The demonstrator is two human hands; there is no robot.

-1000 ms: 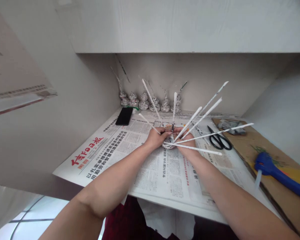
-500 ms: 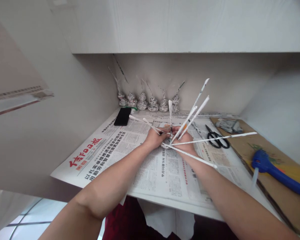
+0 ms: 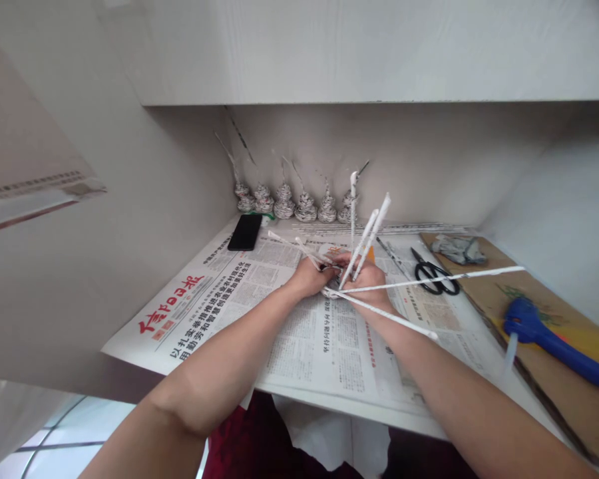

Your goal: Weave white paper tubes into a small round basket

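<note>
Between my hands, low over the newspaper (image 3: 214,313), is a small round piece woven from rolled paper (image 3: 332,293). Several white paper rods (image 3: 372,243) stick out of it, some upward, some to the left and right. My left hand (image 3: 310,275) is closed on the near left side of the piece, thumb pressed inward. On the right, my right hand (image 3: 370,276) grips the piece with bent fingers at its far side, partly covered by the rods. Fingers and rods hide most of the weave.
Several gourd-shaped woven paper figures (image 3: 306,207) line the back wall. A black phone (image 3: 245,232) lies at left. To the right are black scissors (image 3: 432,276) and cardboard (image 3: 489,299) bearing a blue glue gun (image 3: 544,332) and crumpled plastic (image 3: 458,249). A shelf (image 3: 379,60) overhangs.
The upright rods have swung left; the longest now stands nearly vertical. The short upright rod in the middle no longer shows there. My hands stay closed on the woven piece.
</note>
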